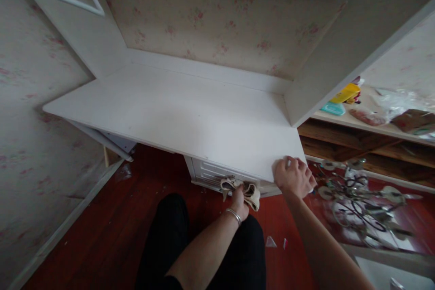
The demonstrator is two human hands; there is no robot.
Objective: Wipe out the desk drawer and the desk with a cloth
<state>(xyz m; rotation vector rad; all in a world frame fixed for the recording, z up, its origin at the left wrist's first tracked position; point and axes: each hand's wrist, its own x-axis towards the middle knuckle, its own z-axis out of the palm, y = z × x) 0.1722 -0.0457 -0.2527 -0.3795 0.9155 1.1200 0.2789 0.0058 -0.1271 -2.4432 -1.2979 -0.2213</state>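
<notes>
My left hand (239,203), below a silver bracelet, is closed around a crumpled, stained pale cloth (252,195). The cloth is against or just in front of the white drawer front (212,171) under the desktop; whether it touches is hard to tell. At the front right corner of the white desk (163,108), my right hand (295,176) has its fingers bent over the edge and grips it. A ring shows on that hand. The drawer front is partly hidden by the desktop and the cloth.
A white upright panel (326,63) rises at the desk's right rear. Beyond it stand wooden shelves (360,145) bearing plastic-wrapped items. A metal chandelier-like tangle (367,204) lies on the right. Small clear scraps (271,242) dot the red wooden floor (112,235).
</notes>
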